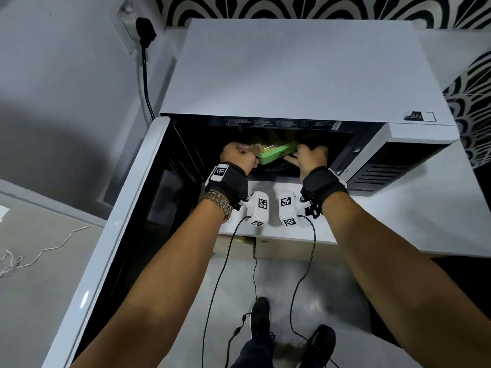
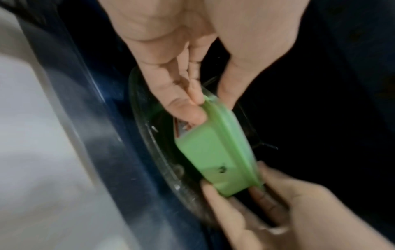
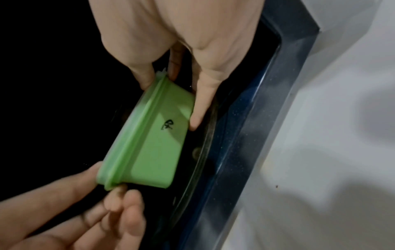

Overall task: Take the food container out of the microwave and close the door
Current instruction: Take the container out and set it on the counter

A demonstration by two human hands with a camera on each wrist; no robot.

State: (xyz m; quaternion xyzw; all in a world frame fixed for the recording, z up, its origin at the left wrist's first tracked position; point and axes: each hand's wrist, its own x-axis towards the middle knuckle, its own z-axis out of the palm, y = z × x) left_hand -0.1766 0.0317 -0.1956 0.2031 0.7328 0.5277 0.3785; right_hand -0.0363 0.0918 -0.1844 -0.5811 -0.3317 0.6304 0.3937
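While the door [image 1: 111, 235] stands swung wide at the left, both hands reach into the microwave [image 1: 305, 75] on the worktop [image 1: 425, 221]. The left hand [image 1: 237, 158] and right hand [image 1: 309, 156] each pinch one end of the green container [image 1: 276, 154], their grip clamped on it just above the glass turntable [image 2: 145, 135].

Black-and-white patterned wallpaper [image 1: 305, 6] runs at twelve o'clock; a plug [image 1: 144, 30] sits in the grey wall [image 1: 66, 62] at ten; pale floor [image 1: 305, 282] lies at six.
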